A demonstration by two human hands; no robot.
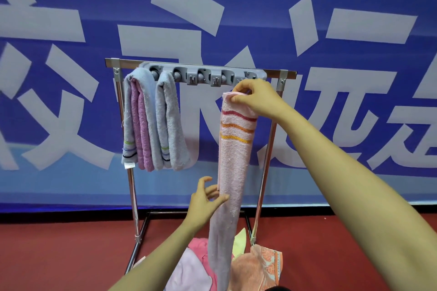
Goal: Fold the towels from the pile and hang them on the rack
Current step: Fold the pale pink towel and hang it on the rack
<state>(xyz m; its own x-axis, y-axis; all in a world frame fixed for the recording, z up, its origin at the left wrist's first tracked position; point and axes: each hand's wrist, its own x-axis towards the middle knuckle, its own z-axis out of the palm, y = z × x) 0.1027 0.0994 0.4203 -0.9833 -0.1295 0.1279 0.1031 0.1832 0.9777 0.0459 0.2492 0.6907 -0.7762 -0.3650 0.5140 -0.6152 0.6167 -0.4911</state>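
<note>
Pink towel (234, 160), folded long, hangs just below the grey clip bar (203, 74) of the rack (132, 196) only by the pinch of my right hand (255, 98), my left hand (205, 198) loose-fingered at its middle, so I fear it slipping or unfolding onto the pile (255, 264).

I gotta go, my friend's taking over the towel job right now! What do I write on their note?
Right hand pinches the top of the pink striped towel, just below the rack's grey holder.
Left hand, fingers loose, touches its edge halfway down.
Done: grey and pink towels hang at the left end.
Left: hang this one, then the pile on the floor.
</note>
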